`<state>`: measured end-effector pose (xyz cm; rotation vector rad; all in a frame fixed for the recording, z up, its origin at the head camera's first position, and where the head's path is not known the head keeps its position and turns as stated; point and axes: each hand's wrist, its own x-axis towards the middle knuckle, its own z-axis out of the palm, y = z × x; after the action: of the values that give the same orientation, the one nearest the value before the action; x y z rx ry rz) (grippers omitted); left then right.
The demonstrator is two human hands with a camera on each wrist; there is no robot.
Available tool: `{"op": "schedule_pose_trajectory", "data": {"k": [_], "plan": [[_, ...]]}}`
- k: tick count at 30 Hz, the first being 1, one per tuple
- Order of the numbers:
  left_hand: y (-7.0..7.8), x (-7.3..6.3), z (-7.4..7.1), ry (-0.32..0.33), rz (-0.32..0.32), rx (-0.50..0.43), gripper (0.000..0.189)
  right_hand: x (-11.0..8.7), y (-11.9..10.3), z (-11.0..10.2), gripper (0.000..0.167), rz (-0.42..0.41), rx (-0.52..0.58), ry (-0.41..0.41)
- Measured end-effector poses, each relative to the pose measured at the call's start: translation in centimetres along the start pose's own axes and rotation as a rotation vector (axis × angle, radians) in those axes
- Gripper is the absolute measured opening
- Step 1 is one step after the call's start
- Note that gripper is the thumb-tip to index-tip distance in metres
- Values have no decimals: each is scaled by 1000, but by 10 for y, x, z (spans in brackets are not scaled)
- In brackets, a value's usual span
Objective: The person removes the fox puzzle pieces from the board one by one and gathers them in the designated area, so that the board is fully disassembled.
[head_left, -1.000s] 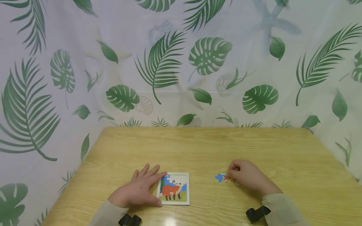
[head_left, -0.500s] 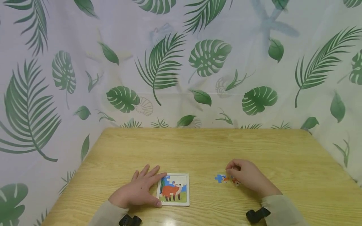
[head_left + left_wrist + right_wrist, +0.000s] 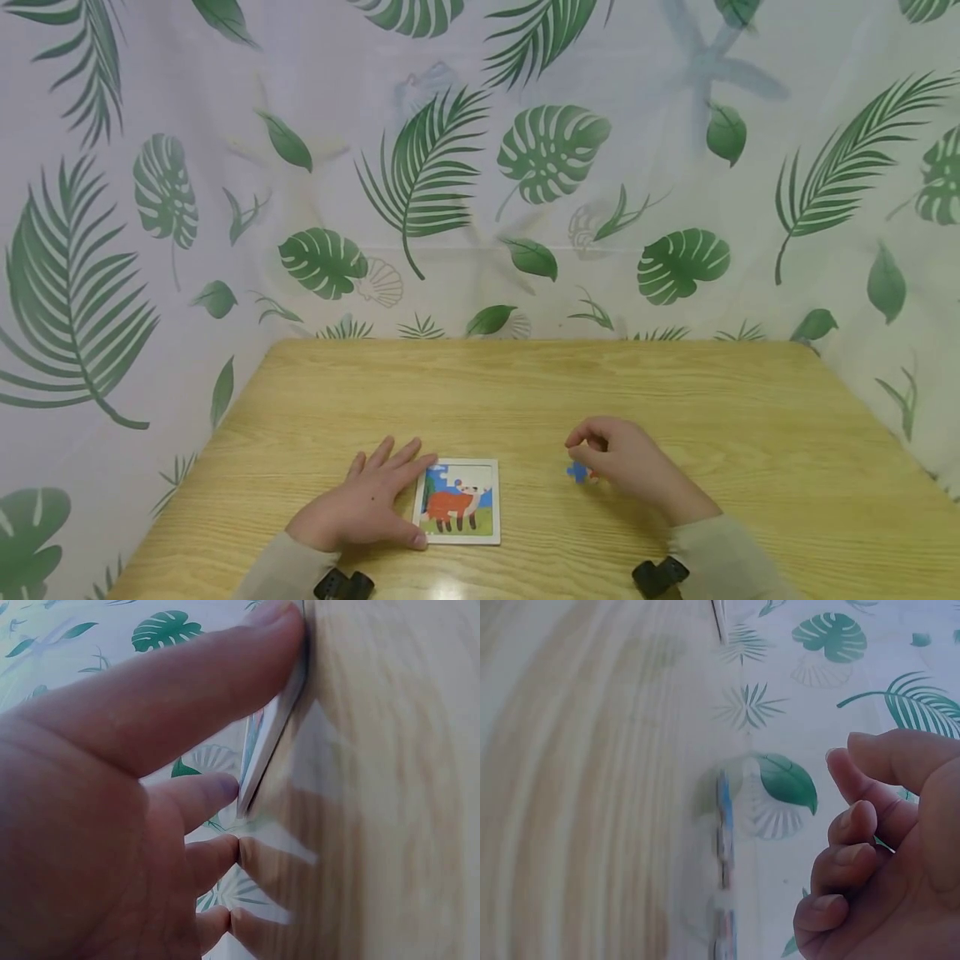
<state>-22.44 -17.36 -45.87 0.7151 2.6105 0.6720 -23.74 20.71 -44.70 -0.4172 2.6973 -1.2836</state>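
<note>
A jigsaw puzzle (image 3: pixel 459 510) in a white frame shows a red fox-like animal, with a pale gap at its upper part. My left hand (image 3: pixel 367 502) lies at the frame's left side, fingers spread; the index fingertip touches the upper left corner and the thumb the lower left one. My right hand (image 3: pixel 626 467) hovers over loose jigsaw pieces, its fingers loosely curled with nothing between thumb and index finger. A blue piece (image 3: pixel 577 472) shows beside the fingertips; the others are partly hidden by the hand. In the right wrist view the pieces (image 3: pixel 725 817) appear edge-on, apart from the fingers.
The wooden table (image 3: pixel 525 392) stretches back to a white curtain (image 3: pixel 465 292) printed with green leaves. Black wrist cameras (image 3: pixel 660 577) sit on both forearms.
My right hand has moved left over the loose pieces and now covers more of them. My left hand and the framed puzzle have stayed put.
</note>
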Motion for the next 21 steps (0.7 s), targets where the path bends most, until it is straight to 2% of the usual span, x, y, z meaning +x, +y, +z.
{"op": "schedule_pose_trajectory", "data": {"k": [5,12,15,21], "plan": [[0,0,-1,1,1,3,105,6,-14,9,17,-10,-21,-14],[1,-1,-1,8,-6,-8,109,16,-29,26,16,-77,-37,-23],[2,-1,-1,4,-4,-21,109,20,-33,35,15,-76,-60,-33],[2,0,-1,9,-9,-14,110,28,-44,51,21,-97,-55,-81]]}}
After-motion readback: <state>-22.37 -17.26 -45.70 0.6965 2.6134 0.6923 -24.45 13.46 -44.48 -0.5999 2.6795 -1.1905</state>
